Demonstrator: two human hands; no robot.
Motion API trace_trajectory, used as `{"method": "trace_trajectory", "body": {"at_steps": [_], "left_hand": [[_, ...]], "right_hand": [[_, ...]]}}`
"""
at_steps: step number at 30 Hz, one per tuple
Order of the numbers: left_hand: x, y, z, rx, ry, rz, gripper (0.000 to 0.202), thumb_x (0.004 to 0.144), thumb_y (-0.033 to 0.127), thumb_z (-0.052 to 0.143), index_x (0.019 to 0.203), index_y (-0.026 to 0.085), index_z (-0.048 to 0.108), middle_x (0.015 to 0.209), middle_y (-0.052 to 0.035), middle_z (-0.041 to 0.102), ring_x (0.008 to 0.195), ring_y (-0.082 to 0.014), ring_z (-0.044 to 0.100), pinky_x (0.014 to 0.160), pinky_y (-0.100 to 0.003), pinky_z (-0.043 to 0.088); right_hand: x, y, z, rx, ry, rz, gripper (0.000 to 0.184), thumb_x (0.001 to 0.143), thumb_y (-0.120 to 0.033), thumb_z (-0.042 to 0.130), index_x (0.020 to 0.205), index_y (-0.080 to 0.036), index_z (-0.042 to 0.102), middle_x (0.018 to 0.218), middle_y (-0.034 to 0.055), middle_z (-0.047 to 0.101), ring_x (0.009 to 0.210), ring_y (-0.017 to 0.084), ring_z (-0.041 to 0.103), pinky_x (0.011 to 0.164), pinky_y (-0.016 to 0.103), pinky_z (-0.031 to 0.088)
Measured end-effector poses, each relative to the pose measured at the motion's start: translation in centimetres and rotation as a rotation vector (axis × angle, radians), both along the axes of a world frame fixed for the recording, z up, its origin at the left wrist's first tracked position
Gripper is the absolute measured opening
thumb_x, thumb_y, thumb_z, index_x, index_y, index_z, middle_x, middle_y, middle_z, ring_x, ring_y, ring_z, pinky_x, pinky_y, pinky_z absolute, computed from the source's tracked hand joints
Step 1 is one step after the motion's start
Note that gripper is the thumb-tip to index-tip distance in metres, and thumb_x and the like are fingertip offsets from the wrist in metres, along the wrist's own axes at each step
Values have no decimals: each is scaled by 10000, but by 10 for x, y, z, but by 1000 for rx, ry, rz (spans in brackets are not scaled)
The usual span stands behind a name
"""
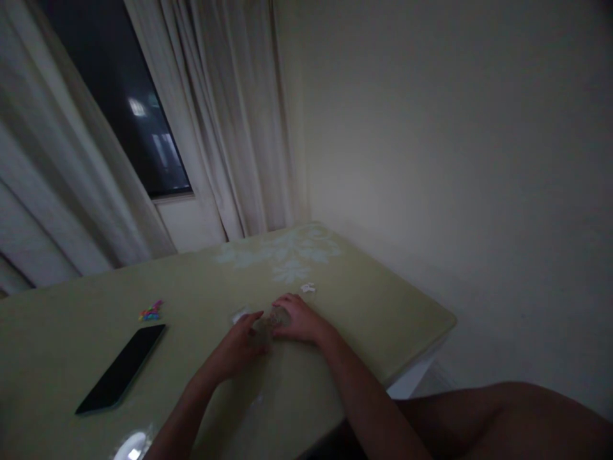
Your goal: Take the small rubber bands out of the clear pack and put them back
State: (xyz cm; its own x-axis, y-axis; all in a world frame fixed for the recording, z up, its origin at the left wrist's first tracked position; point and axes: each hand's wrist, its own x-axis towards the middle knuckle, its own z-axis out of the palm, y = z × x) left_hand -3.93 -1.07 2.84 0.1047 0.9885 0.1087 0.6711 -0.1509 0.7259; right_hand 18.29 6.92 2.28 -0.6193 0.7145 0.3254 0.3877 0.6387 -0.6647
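The room is dim. My left hand (238,350) and my right hand (297,317) meet over the middle of a pale green table (373,306). Between them is a small clear, crumpled thing (269,322), perhaps a plastic bag or wrapper; both hands have their fingers curled on it. What it is cannot be made out. A small pale scrap (238,315) lies just left of the hands, and a small white piece (307,288) lies just beyond my right hand.
A black phone (122,368) lies flat at the left. A small heap of coloured bits (151,311) sits beyond it. Curtains (230,128) and a dark window (124,96) stand behind the table; a bare wall is at the right. My knee (502,421) shows bottom right.
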Motion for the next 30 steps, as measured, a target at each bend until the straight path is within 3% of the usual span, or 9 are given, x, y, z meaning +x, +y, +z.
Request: {"method": "trace_trajectory", "body": {"at_steps": [2, 5, 8, 13, 20, 26, 30], "left_hand": [[3, 1, -2, 4, 23, -9, 677, 708, 287, 737, 1367, 171, 634, 1288, -163, 703, 952, -265, 720, 845, -408, 599], [18, 6, -6, 83, 22, 8, 444, 823, 256, 629, 1251, 156, 695, 1161, -146, 730, 929, -254, 716, 877, -410, 583], [34, 11, -8, 190, 37, 82, 318, 897, 243, 550, 1155, 157, 716, 1118, -147, 749, 1024, -280, 710, 965, -446, 549], [40, 12, -9, 225, 42, 123, 275, 924, 243, 490, 1077, 168, 706, 1057, -137, 762, 990, -283, 720, 934, -443, 553], [33, 11, -11, 278, -19, 130, 331, 924, 269, 448, 1115, 185, 704, 1094, -120, 747, 991, -261, 714, 919, -429, 567], [4, 2, 3, 87, 22, 43, 445, 818, 374, 606, 1223, 208, 684, 1253, -113, 729, 877, -235, 723, 833, -395, 593], [0, -2, 4, -23, 93, 34, 590, 788, 344, 631, 1348, 158, 629, 1239, -146, 728, 859, -242, 730, 792, -373, 593]], "right_hand": [[-2, -2, 0, 21, -83, 12, 577, 767, -330, 924, 1276, -185, 693, 1297, 129, 642, 1261, 288, 552, 1120, 419, 433], [-14, -5, -3, 61, -137, -2, 269, 925, -208, 758, 1185, -149, 716, 1227, 128, 650, 1198, 253, 576, 1075, 367, 457], [-26, -7, -7, 90, -190, -78, 175, 974, -111, 636, 1136, -117, 702, 1192, 142, 642, 1158, 245, 587, 1044, 347, 464], [-30, -7, -9, 72, -182, -137, 170, 986, -70, 584, 1090, -159, 684, 1153, 106, 645, 1102, 217, 606, 979, 315, 476], [-24, -6, 1, -30, 106, -110, 149, 1006, -110, 602, 1082, -181, 709, 1088, 71, 738, 1041, 193, 671, 955, 306, 498], [-17, 2, 2, -147, 305, -72, 275, 1011, -159, 556, 1246, -195, 695, 1176, 75, 764, 1051, 192, 722, 940, 325, 556], [-8, 4, 0, -17, 160, -79, 392, 944, -184, 635, 1335, -172, 671, 1302, 117, 719, 1206, 235, 663, 1072, 390, 502]]}}
